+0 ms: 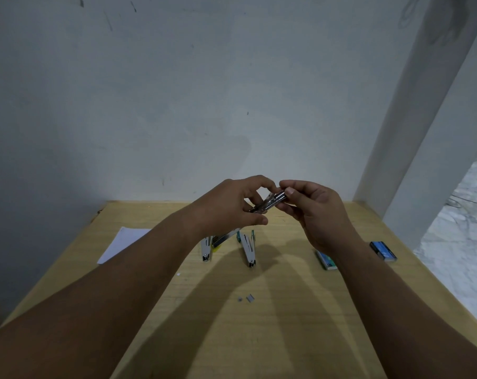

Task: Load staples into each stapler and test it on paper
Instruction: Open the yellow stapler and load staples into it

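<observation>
Just above the middle of the frame, both hands hold one small metal stapler (270,201) in the air over the table (286,337). The left hand (231,203) curls round its lower end and the right hand (311,212) pinches its upper end between thumb and fingertips. This looks like the loading step: the stapler seems partly opened, though whether a strip is already in cannot be told. Two more staplers (248,250) lie on the table below the hands, staple boxes (326,259) at right, paper (122,243) at left, loose staples (249,298) lower centre. Next it probably needs closing, then moving left to the paper for a test.
</observation>
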